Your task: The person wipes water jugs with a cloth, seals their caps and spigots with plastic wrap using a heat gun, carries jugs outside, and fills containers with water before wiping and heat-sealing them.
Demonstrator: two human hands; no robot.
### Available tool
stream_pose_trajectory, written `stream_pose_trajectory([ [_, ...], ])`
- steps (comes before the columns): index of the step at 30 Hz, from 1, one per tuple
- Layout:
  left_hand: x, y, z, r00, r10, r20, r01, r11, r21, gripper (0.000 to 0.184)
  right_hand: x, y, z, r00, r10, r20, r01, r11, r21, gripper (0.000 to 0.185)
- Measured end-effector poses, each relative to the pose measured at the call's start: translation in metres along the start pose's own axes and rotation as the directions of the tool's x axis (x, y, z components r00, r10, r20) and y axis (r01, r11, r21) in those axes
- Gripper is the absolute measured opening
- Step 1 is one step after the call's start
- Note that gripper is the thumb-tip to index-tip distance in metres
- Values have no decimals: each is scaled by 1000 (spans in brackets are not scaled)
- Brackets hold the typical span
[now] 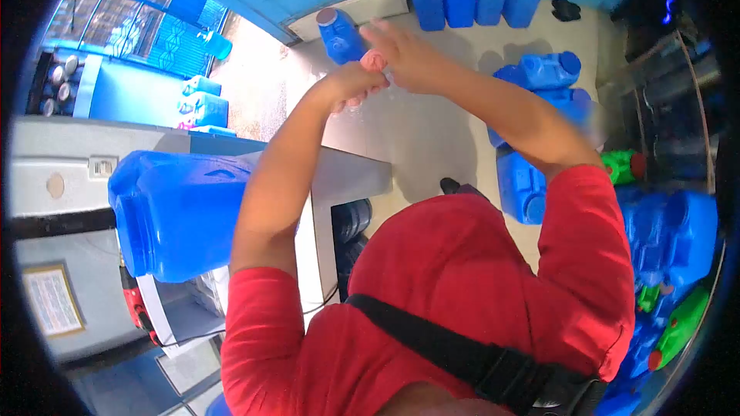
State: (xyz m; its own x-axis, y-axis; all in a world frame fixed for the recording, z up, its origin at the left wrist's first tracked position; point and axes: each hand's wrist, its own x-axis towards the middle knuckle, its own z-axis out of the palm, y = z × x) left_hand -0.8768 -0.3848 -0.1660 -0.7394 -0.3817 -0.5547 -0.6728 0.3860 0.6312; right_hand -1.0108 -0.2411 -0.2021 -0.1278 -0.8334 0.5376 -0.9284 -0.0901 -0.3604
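Pinkish item [375,60], small and bright, lies between the two hands, which come together over the floor [439,135] in front of the body; whether it is a cloth or something else, I cannot tell. If 12 o'clock is the top of the view, the item shows between 1 and 2 o'clock from the middle of the left hand [352,85] and near 9 o'clock from the middle of the right hand [406,58]. Both hands are very near to it, and neither seems clearly nearer. Another pinkish patch appears under the left fingers, so its long axis perhaps runs from 1 to 7 o'clock, but the hands cover too much to be sure.

As to the grip, the left fingers are curled and look closed around the item. The right hand meets it at the palm side, with some fingers reaching toward 11 o'clock; how firmly it holds, I cannot tell.

From the hands, a blue jug [341,38] with a brown cap stands near 11 o'clock, just beside them in the view. More blue jugs [455,1] stand between 1 and 2 o'clock, by the wall. Toward 8 o'clock, a large blue container [185,216] rests by the white table [351,173].
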Motion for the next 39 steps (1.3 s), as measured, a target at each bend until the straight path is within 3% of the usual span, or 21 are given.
stream_pose_trajectory([
  [1,-6,1,-9,992,-105,73,112,989,-100,18,3,-5,-9,944,-282,-173,266,957,-111,62],
  [2,-19,-4,-10,976,-11,217,104,900,-423,16,7,-9,-17,938,-302,-169,286,952,-109,62],
  [3,-35,-3,-9,939,132,316,133,709,-692,13,10,-13,-25,865,-477,-155,468,879,-92,60],
  [5,-48,0,-3,920,142,366,172,693,-700,13,18,-20,-40,753,-643,-144,640,765,-72,58],
  [7,-60,10,-1,731,282,621,356,618,-700,18,25,-27,-47,788,-615,-15,614,788,-56,42],
  [9,-73,25,-6,826,216,520,273,654,-706,19,37,-28,-46,812,-581,54,584,805,-110,32],
  [13,-71,35,-13,946,56,321,142,817,-559,24,57,-37,-47,877,-364,314,445,860,-248,13],
  [15,-62,31,-16,987,-77,142,118,945,-305,20,62,-33,-36,878,-409,247,465,850,-248,11],
  [16,-57,29,-14,987,-85,139,125,943,-310,20,62,-30,-29,875,-449,180,482,839,-252,10],
  [18,-47,19,-5,993,14,-120,-16,1000,-10,30,63,-25,-13,891,-405,206,445,870,-215,11],
  [19,-35,8,-4,991,-6,-135,3,1000,-21,30,65,-25,-6,905,-356,231,402,895,-194,12],
  [20,-21,-5,-4,973,83,-214,-33,973,228,40,68,-26,-2,896,-380,229,422,890,-175,12],
  [21,-15,-13,1,949,178,-261,-38,885,464,51,67,-26,2,908,-270,320,333,929,-162,13],
  [22,-19,-7,5,947,121,-296,53,853,520,49,66,-26,6,897,-162,411,246,956,-162,14],
  [25,-29,-1,20,919,-68,-389,276,814,510,43,62,-23,18,851,-135,507,241,959,-149,16],
  [30,-56,18,17,841,-91,-534,387,791,475,39,70,-26,25,884,-139,447,227,962,-151,14],
  [35,-113,35,-12,827,47,-561,221,889,400,57,89,-58,-39,918,-365,157,357,931,75,17],
  [36,-123,23,-7,817,57,-574,149,941,305,70,85,-52,-25,919,-354,175,306,918,252,20],
  [37,-133,3,8,754,197,-627,205,836,509,79,78,-41,-3,916,-345,207,237,879,414,24],
  [38,-144,-13,26,697,342,-631,281,678,679,88,70,-28,25,825,-268,497,188,960,206,26],
  [39,-166,-12,30,809,243,-535,149,795,587,89,64,-15,46,687,-120,716,203,979,-31,29],
])
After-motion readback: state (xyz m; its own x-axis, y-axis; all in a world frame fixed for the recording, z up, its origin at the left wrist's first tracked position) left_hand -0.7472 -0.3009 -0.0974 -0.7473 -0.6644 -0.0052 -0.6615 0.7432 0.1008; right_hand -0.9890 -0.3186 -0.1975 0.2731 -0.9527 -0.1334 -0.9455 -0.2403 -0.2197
